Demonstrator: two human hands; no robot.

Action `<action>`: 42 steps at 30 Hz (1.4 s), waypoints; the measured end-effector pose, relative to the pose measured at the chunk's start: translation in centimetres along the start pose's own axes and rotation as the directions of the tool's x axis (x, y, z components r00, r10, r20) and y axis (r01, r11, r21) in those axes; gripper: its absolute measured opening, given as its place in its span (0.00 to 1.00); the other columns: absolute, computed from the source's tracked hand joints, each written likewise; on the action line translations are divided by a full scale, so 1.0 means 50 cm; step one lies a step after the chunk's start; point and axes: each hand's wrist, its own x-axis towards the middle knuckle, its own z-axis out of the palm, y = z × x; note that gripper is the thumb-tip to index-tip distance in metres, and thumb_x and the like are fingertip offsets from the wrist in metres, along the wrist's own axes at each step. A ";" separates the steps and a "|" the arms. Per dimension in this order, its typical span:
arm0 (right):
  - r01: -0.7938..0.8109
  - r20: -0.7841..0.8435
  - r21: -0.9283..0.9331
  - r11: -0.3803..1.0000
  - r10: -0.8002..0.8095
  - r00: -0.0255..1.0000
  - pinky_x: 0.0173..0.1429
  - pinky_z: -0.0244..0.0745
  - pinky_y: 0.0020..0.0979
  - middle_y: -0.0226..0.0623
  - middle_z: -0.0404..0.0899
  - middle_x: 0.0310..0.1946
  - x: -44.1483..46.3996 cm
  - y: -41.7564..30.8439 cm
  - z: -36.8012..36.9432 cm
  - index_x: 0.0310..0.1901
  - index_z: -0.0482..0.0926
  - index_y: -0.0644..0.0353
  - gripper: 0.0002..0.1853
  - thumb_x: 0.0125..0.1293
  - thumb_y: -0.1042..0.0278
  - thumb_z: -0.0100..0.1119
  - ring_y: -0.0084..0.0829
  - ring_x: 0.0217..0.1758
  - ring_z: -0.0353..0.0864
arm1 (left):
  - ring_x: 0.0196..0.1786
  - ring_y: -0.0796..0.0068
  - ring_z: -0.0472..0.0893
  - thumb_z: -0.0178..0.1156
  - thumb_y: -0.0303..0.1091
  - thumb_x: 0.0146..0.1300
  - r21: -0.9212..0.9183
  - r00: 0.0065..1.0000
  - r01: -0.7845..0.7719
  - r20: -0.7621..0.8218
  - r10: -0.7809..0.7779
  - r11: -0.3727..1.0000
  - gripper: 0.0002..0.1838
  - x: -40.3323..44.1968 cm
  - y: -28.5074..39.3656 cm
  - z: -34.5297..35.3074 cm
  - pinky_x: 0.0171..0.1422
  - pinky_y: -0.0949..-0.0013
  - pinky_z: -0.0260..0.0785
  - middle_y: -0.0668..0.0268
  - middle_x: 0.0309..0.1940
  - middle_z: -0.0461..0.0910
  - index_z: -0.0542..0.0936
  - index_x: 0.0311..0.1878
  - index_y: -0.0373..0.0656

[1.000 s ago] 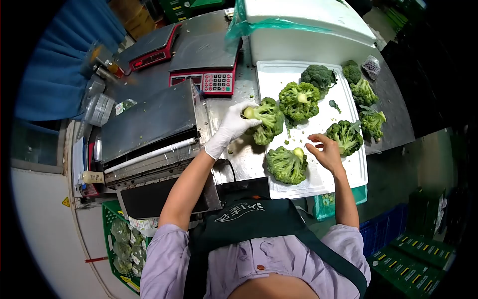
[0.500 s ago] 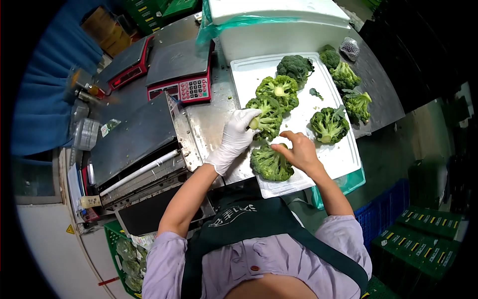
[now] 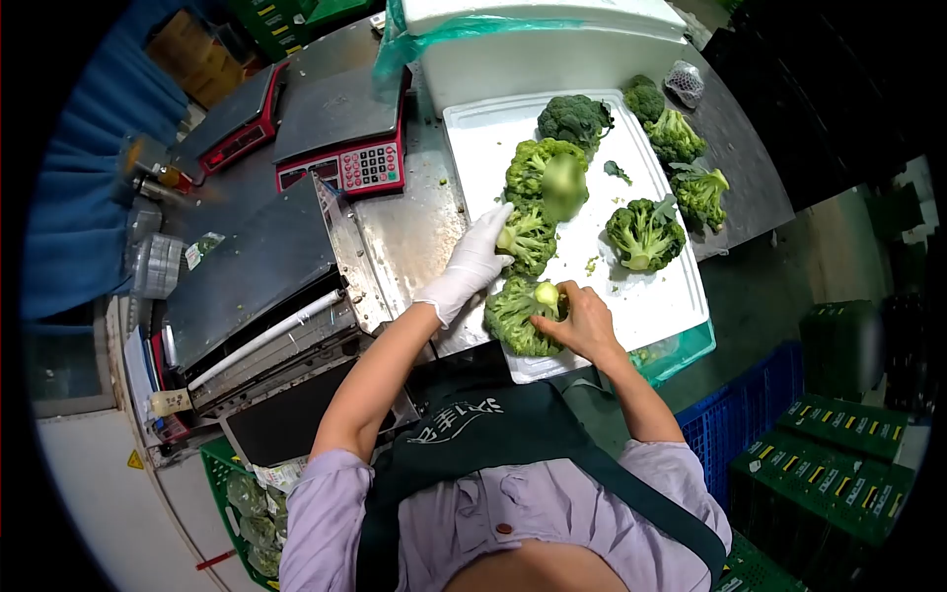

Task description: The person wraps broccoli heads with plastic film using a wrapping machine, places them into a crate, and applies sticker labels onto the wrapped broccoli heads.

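While the left hand (image 3: 475,260) clasps bushy green broccoli (image 3: 531,242), the right hand (image 3: 586,326) touches another (image 3: 513,318) — grip unclear.

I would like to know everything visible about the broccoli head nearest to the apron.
This broccoli head is green and rounded, with paler stalks branching under its florets. Its thick, pale yellow-green cut stem faces up. It lies on the white tray, at the near left corner. The bare right hand reaches its right side, thumb and forefinger seemingly touching it.
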 end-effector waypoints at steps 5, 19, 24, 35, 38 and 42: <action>0.141 -0.148 0.115 0.983 -0.124 0.981 0.36 0.73 0.34 0.45 0.74 0.31 -0.014 0.013 0.018 0.45 0.77 0.62 0.29 0.43 0.54 0.72 0.38 0.31 0.76 | 0.64 0.57 0.65 0.66 0.31 0.46 -0.126 0.986 0.123 -0.097 -0.136 0.984 0.39 -0.044 0.038 -0.056 0.69 0.65 0.58 0.54 0.62 0.63 0.63 0.64 0.44; 0.139 0.199 0.180 0.974 -0.174 0.964 0.43 0.76 0.32 0.43 0.81 0.39 0.048 0.002 -0.060 0.47 0.79 0.61 0.29 0.45 0.52 0.73 0.34 0.41 0.81 | 0.57 0.54 0.69 0.67 0.44 0.48 -0.075 0.979 0.085 0.192 -0.069 0.994 0.35 -0.168 0.056 0.023 0.63 0.61 0.60 0.56 0.53 0.72 0.69 0.59 0.42; 0.301 0.039 0.383 0.873 -0.341 0.939 0.47 0.76 0.34 0.42 0.81 0.42 0.125 0.004 -0.083 0.45 0.80 0.60 0.17 0.55 0.62 0.64 0.37 0.43 0.81 | 0.55 0.56 0.73 0.63 0.48 0.52 -0.104 0.969 0.081 0.243 -0.054 0.991 0.30 -0.152 0.032 0.025 0.60 0.62 0.64 0.55 0.51 0.74 0.72 0.57 0.43; 0.701 0.106 -0.181 0.690 -0.695 0.712 0.56 0.64 0.38 0.38 0.78 0.39 0.261 0.001 -0.032 0.44 0.76 0.60 0.16 0.55 0.64 0.62 0.39 0.48 0.74 | 0.68 0.55 0.59 0.68 0.43 0.46 0.022 0.999 0.012 -0.040 -0.012 1.000 0.41 -0.018 -0.025 0.016 0.71 0.60 0.52 0.52 0.63 0.62 0.63 0.64 0.47; 0.720 0.053 -0.197 0.666 -0.726 0.686 0.48 0.64 0.38 0.40 0.77 0.32 0.272 0.030 -0.016 0.41 0.74 0.60 0.15 0.56 0.62 0.61 0.40 0.41 0.74 | 0.68 0.54 0.60 0.69 0.44 0.45 0.052 1.000 -0.030 0.004 0.030 0.998 0.41 -0.002 -0.032 0.025 0.72 0.60 0.50 0.51 0.63 0.63 0.63 0.63 0.48; 0.697 0.078 -0.416 0.584 -0.741 0.667 0.42 0.64 0.36 0.41 0.75 0.26 0.258 0.022 -0.010 0.33 0.71 0.61 0.06 0.55 0.70 0.55 0.40 0.34 0.73 | 0.60 0.56 0.67 0.68 0.45 0.45 0.218 0.998 -0.052 0.043 0.044 0.975 0.34 0.011 -0.016 0.021 0.64 0.54 0.53 0.54 0.54 0.69 0.66 0.55 0.44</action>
